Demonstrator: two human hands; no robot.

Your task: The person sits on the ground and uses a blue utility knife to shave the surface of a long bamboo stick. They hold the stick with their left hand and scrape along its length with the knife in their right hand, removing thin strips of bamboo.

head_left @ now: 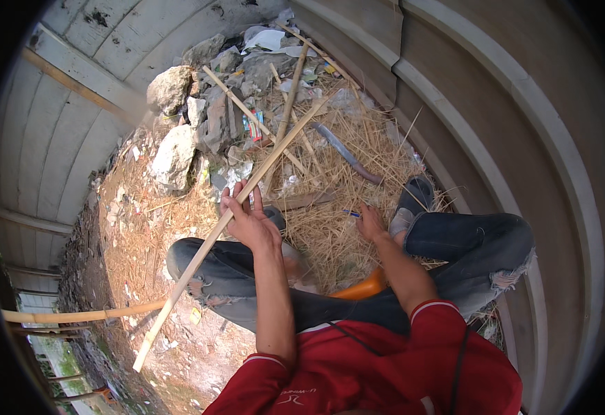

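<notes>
My left hand is closed around the middle of a long, flat bamboo strip. The strip slants from the lower left up toward the far middle, over my bent left knee. Low over the straw between my feet, my right hand is closed on a thin blue pen-like thing, only its tip showing. Just beyond that hand a long curved blade with a dark brown handle lies on the straw.
Large pale rocks and litter lie far left. Bamboo sticks cross over dry straw. A corrugated wall rises on the right, and a bamboo pole lies at lower left. Something orange shows beneath my legs.
</notes>
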